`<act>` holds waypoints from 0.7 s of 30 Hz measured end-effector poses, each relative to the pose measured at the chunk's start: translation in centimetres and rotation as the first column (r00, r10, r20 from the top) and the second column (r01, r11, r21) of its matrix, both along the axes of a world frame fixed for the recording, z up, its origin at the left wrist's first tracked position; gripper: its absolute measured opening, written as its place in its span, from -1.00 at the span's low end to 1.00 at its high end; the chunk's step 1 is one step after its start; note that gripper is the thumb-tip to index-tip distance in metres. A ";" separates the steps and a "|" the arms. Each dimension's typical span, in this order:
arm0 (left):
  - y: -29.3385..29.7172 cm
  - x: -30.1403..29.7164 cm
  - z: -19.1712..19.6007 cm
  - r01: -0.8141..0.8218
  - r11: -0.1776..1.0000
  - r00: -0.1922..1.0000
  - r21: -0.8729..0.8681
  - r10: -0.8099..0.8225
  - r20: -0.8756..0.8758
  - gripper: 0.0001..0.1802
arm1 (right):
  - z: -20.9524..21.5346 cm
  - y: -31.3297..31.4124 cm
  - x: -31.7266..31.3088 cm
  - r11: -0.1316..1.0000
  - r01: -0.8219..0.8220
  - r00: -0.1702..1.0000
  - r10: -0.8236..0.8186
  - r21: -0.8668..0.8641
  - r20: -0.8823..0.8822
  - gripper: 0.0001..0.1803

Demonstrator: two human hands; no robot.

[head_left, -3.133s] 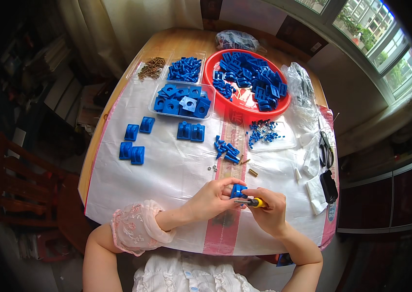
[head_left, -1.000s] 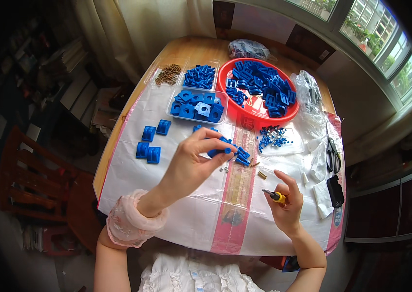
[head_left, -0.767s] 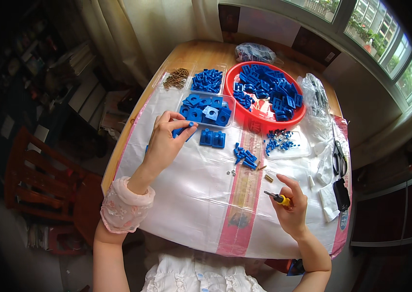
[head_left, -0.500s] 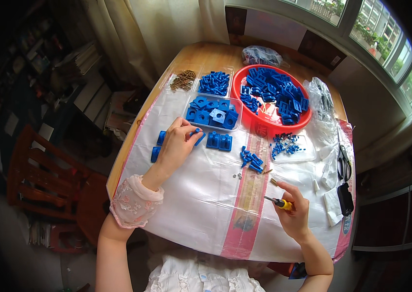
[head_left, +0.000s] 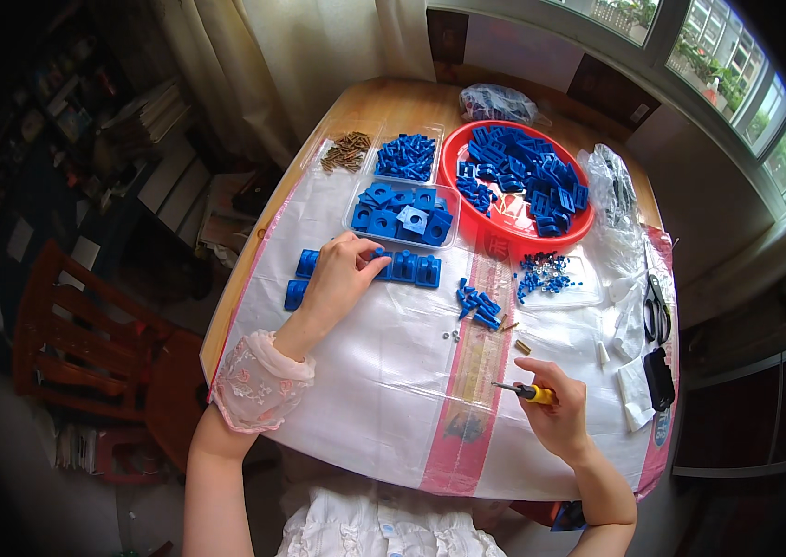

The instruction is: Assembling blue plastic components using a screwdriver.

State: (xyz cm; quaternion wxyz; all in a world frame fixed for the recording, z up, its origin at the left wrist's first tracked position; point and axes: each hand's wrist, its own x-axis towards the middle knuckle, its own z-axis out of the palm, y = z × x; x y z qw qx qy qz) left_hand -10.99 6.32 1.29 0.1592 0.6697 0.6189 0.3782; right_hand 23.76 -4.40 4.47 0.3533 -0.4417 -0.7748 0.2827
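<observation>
My left hand (head_left: pixel 338 280) pinches a blue plastic part (head_left: pixel 381 262) between thumb and fingertips, at table height in a row of similar parts. To its right in that row are blue plastic brackets (head_left: pixel 416 268) with raised lugs; another blue part (head_left: pixel 295 294) lies on the left, partly behind the hand. My right hand (head_left: pixel 555 408) is closed round a screwdriver (head_left: pixel 536 394) with a yellow and black handle, its tip pointing left. Small brass pieces (head_left: pixel 524 347) lie just beyond the right index finger. Several blue pegs (head_left: pixel 477 304) are heaped farther off.
A clear tub of square blue plates (head_left: pixel 402 215) stands behind the row. Beyond are trays of blue pieces (head_left: pixel 406 158) and brass screws (head_left: pixel 347 152). A red basin (head_left: pixel 449 183) holds blue parts. Black scissors (head_left: pixel 657 311) lie right, small nuts (head_left: pixel 449 336) mid-table.
My left hand has lowered its blue part into line with the brackets. My right index finger has drawn back from the brass pieces, and the screwdriver has shifted slightly left and nearer.
</observation>
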 end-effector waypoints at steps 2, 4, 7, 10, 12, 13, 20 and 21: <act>-0.5 -0.1 0.5 0.015 1.000 1.000 0.027 -0.015 0.017 -0.72 | 0.0 0.1 0.2 1.000 -0.001 1.000 0.001 -0.008 0.019 -0.45; -1.4 -0.7 2.0 0.007 0.998 1.000 0.056 -0.005 -0.027 -0.73 | 0.1 0.0 0.0 1.000 0.002 1.000 -0.002 -0.007 0.003 -0.53; -3.2 -2.2 4.6 -0.048 0.996 0.995 0.081 0.055 -0.086 -0.76 | 0.2 0.1 -0.1 1.000 0.009 1.000 -0.009 -0.007 -0.004 -0.57; -5.1 -4.7 5.9 -0.078 0.993 0.975 0.083 0.093 -0.200 -0.81 | 0.2 0.2 -0.1 1.000 0.004 1.000 -0.004 -0.003 0.000 -0.57; -6.4 -5.9 6.3 -0.039 0.997 0.955 0.066 0.057 -0.290 -0.81 | 0.1 0.2 0.0 1.000 -0.001 1.000 0.001 -0.006 0.013 -0.52; -7.1 -6.3 6.5 -0.001 0.999 0.943 0.048 0.016 -0.331 -0.81 | 0.1 0.3 0.1 1.000 -0.004 1.000 0.005 -0.012 0.025 -0.47; -8.4 -6.3 5.9 0.213 0.976 0.854 -0.039 -0.206 -0.479 -0.55 | -0.2 0.4 0.3 0.999 -0.010 0.997 0.013 -0.030 0.082 -0.45; -8.4 -6.3 5.8 0.217 0.974 0.846 -0.059 -0.217 -0.487 -0.53 | -0.1 0.4 0.3 0.999 -0.016 0.996 0.019 -0.035 0.086 -0.45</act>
